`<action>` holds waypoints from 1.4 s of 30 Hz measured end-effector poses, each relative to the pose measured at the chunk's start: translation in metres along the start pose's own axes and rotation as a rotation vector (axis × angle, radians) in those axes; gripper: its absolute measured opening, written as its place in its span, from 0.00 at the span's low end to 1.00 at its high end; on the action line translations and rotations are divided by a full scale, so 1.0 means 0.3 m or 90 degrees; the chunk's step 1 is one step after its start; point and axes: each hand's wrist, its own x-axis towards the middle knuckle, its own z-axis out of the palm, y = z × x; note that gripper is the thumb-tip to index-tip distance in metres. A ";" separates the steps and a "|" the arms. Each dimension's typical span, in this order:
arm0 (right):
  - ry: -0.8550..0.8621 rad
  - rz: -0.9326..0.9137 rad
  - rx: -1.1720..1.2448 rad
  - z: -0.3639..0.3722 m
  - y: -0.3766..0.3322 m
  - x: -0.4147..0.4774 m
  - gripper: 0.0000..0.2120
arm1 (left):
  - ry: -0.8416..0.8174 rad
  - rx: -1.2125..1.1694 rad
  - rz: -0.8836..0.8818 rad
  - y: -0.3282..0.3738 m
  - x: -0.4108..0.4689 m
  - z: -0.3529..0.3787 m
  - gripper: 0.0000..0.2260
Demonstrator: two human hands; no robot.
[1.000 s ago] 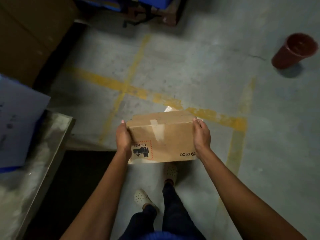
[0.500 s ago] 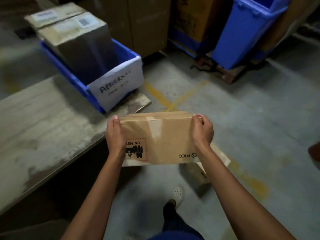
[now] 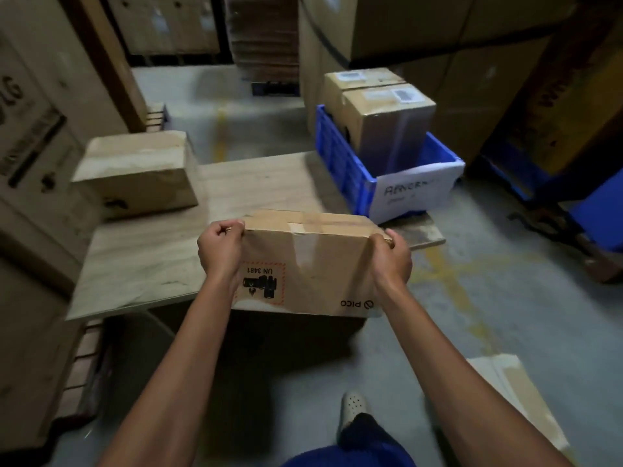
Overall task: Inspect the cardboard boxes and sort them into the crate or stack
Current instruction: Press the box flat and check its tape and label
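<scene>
I hold a taped brown cardboard box [image 3: 310, 264] with a red-framed UN 3481 label and PICO print, upside down to me, over the near edge of a wooden table [image 3: 148, 257]. My left hand [image 3: 220, 249] grips its left top edge and my right hand [image 3: 391, 256] grips its right top edge. A blue crate [image 3: 347, 173] with a white handwritten sign stands at the table's far right and holds two cardboard boxes [image 3: 387, 119]. Another cardboard box [image 3: 135, 173] lies on the table's far left.
Tall cartons [image 3: 37, 136] stand along the left side and large cartons [image 3: 472, 82] fill the back right. A blue container on a pallet [image 3: 593, 217] is at the right. A flat cardboard piece [image 3: 519, 399] lies on the floor near my foot [image 3: 352, 407].
The view has swung left from the open floor to the table. The box, still in both hands, now hangs over the table's near edge, and the crate lies to the right.
</scene>
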 end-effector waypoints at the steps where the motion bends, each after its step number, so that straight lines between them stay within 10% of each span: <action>1: -0.018 -0.008 0.005 0.045 -0.015 -0.009 0.22 | 0.015 -0.015 -0.005 0.003 0.030 -0.037 0.02; 24: -0.299 -0.021 -0.096 0.718 -0.035 0.477 0.26 | -0.004 0.171 0.015 -0.204 0.655 0.059 0.16; 31: -0.331 -0.465 -0.391 0.811 -0.039 0.422 0.18 | -0.102 0.627 0.377 -0.266 0.705 0.083 0.12; 42: -0.494 -0.695 -0.494 1.072 -0.032 0.247 0.22 | -0.190 0.690 0.436 -0.270 0.783 0.067 0.21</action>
